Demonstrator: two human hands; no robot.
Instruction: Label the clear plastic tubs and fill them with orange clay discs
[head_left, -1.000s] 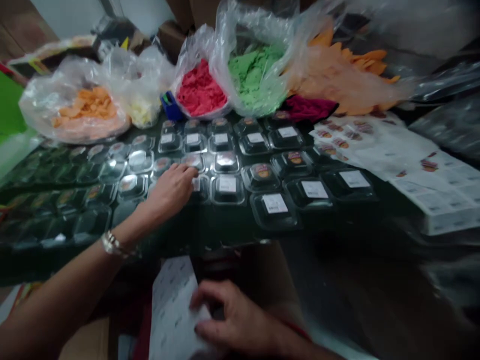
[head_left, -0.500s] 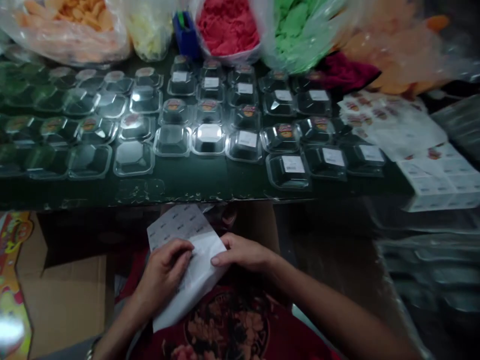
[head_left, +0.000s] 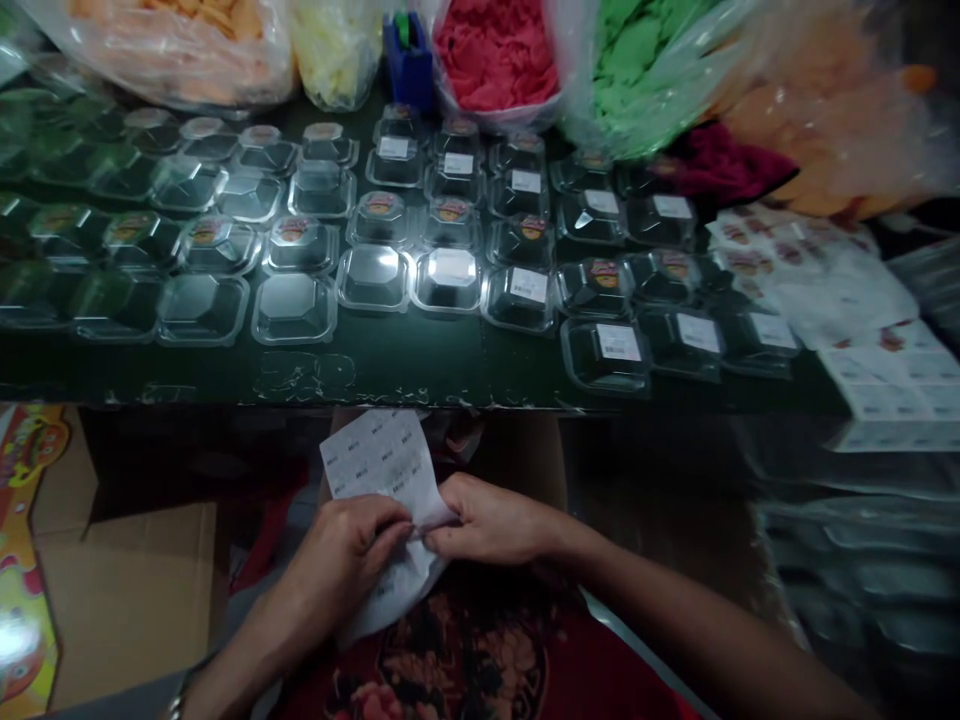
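Below the table's front edge, over my lap, is a white sheet of printed labels [head_left: 382,455] with small dark print in rows. My left hand [head_left: 352,545] pinches at the middle of the sheet, thumb and forefinger together; whether a single label is between them is too small to tell. The right edge of the sheet is gripped by my right hand [head_left: 487,520], its thumb on top. Between the two hands the paper is creased and bent. Clear plastic boxes [head_left: 606,352] stand in rows on the table beyond, some with white labels, some with round colourful stickers.
The dark green table [head_left: 420,365] carries more label sheets [head_left: 892,385] at the right. Along the back are bags of orange, red [head_left: 499,55] and green pieces, and a blue tape dispenser [head_left: 409,60]. A cardboard box [head_left: 142,590] lies low at the left, stacked plastic trays [head_left: 862,570] low at the right.
My hands have come closer together at the sheet, which is now more creased between them. The left hand has moved right toward the right thumb. The whole view has shifted slightly.
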